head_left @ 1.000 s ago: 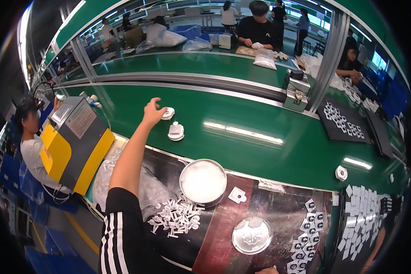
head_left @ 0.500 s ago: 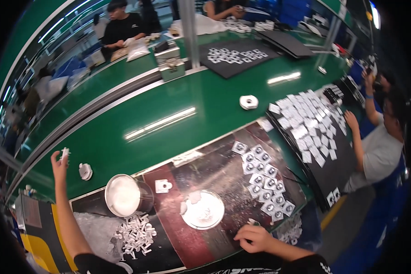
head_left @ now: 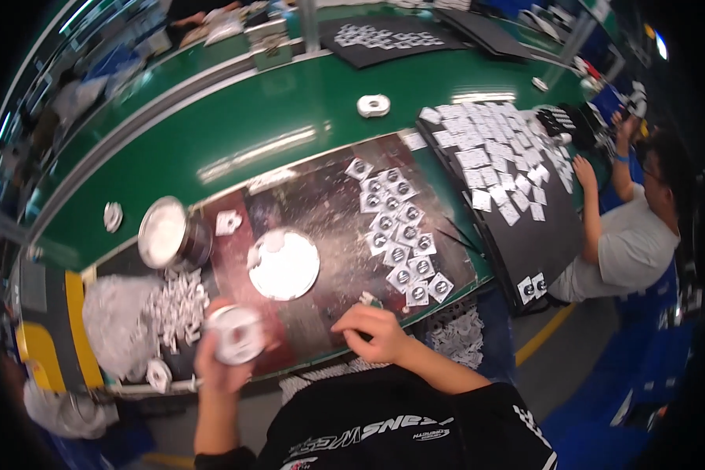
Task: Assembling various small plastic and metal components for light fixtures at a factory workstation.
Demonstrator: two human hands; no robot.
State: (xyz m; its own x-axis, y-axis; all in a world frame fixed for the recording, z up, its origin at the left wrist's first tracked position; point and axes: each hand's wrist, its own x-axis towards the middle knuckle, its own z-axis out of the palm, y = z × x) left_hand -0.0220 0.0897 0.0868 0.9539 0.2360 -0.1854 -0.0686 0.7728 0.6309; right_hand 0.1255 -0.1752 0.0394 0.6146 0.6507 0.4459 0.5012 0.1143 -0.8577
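Left hand (head_left: 222,371) grips a round white part (head_left: 237,334), right hand (head_left: 376,333) half curled

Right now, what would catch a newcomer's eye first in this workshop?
Probably the round white piece in the person's left grip, blurred, below and left of centre. Next, the crowd of pale squares on the black board at the right, and the white squares with dark round marks on the work table, left of that board.

Bench (head_left: 333,184) around the dish (head_left: 294,295)
Left of the dish: a pot (head_left: 197,241), a parts heap (head_left: 180,304) — right of it, the cards (head_left: 407,233).
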